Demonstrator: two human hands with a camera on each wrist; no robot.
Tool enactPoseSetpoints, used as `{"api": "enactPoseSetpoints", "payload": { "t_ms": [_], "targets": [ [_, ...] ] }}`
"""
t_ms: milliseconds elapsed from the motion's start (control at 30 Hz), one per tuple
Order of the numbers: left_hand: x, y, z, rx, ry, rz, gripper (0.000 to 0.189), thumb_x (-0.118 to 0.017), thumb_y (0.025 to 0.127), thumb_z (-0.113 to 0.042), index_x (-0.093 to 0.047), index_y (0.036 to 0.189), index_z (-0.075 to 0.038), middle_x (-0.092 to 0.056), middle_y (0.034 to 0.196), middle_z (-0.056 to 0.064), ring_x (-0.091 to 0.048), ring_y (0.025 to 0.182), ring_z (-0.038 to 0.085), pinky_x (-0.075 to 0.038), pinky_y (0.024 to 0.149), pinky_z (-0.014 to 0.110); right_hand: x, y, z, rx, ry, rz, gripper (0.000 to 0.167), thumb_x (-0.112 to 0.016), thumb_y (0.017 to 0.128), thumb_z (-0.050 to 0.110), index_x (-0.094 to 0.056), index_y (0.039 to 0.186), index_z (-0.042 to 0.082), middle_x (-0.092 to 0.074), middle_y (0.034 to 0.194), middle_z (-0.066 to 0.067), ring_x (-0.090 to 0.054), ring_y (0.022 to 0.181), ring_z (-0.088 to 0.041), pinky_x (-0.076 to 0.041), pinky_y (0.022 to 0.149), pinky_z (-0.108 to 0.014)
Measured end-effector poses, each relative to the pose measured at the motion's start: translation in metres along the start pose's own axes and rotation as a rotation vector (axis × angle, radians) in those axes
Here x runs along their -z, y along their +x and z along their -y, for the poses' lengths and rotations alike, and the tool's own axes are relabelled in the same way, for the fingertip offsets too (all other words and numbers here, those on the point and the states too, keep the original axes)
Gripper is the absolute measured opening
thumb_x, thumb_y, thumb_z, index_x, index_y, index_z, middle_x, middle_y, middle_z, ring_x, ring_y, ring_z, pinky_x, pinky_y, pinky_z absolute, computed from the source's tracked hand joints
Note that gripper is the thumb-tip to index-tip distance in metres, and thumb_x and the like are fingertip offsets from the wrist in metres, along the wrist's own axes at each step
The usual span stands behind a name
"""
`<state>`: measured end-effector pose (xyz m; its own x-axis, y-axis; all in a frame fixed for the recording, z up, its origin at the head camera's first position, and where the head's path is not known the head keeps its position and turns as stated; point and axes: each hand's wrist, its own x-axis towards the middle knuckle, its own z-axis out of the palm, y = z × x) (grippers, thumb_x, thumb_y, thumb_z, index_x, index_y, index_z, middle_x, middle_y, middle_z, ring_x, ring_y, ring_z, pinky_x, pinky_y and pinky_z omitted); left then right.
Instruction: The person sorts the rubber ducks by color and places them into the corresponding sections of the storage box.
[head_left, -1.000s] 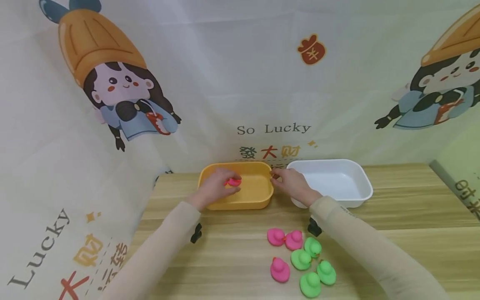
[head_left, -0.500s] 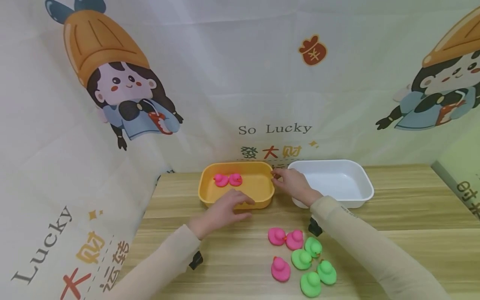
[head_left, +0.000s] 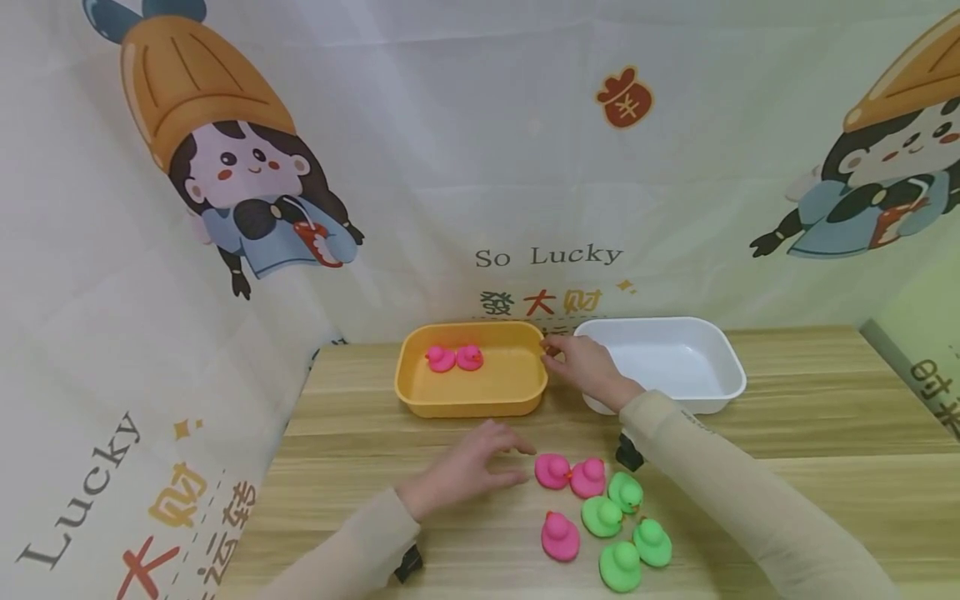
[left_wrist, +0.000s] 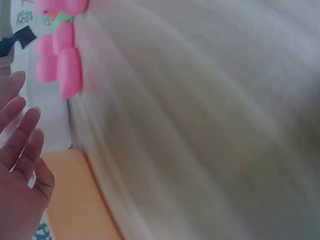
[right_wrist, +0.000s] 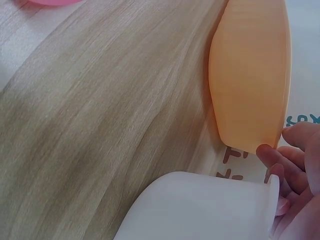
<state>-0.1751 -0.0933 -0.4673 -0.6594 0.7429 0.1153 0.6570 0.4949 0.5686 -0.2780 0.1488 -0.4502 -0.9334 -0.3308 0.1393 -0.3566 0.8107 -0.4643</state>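
My left hand [head_left: 471,468] hovers over the table just left of the pink rubber ducks, its fingers loosely spread and holding nothing. Closest to its fingertips is a pink duck [head_left: 552,472], with another pink duck [head_left: 588,478] beside it; a third pink duck [head_left: 560,537] lies nearer the front. My right hand [head_left: 587,367] pinches the right rim of the yellow bin [head_left: 472,408], with finger and thumb at its corner in the right wrist view. Inside that bin sit two pink ducks [head_left: 454,359], side by side toward the back left.
Several green ducks [head_left: 621,567] lie to the right of the pink ones. A white bin [head_left: 675,407] stands right of the yellow bin, partly behind my right hand. A printed cloth [head_left: 420,167] hangs along the table's back edge.
My left hand has left the yellow bin, exposing two pink ducks in it, and has moved toward the front right, near the loose pink ducks. The right hand stays at the rim.
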Motion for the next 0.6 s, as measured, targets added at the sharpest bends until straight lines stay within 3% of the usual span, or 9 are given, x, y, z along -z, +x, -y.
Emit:
{"api": "enactPoseSetpoints", "payload": {
  "t_ms": [233,600],
  "targets": [
    [-0.018,0.008,0.003,0.006,0.011,0.008,0.032,-0.079,0.094,-0.020,-0.073,0.124,-0.012,-0.072,0.121,0.000,-0.060,0.117,0.016,-0.047,0.106,0.035,0.001,0.000,0.001,-0.009,-0.007,-0.001,0.034,-0.065,0.102,0.021,-0.070,0.129,0.001,-0.076,0.115,-0.014,-0.068,0.089,-0.026,-0.056,0.078,-0.043],
    [-0.033,0.021,0.001,0.016,-0.002,0.005,0.037,-0.078,0.095,-0.024,-0.071,0.129,-0.014,-0.069,0.130,-0.001,-0.058,0.124,0.017,-0.045,0.109,0.035,0.001,-0.002,0.002,-0.011,0.002,-0.013,0.033,-0.066,0.102,0.021,-0.071,0.128,0.002,-0.077,0.114,-0.013,-0.072,0.100,-0.032,-0.057,0.084,-0.048]
  ]
}}
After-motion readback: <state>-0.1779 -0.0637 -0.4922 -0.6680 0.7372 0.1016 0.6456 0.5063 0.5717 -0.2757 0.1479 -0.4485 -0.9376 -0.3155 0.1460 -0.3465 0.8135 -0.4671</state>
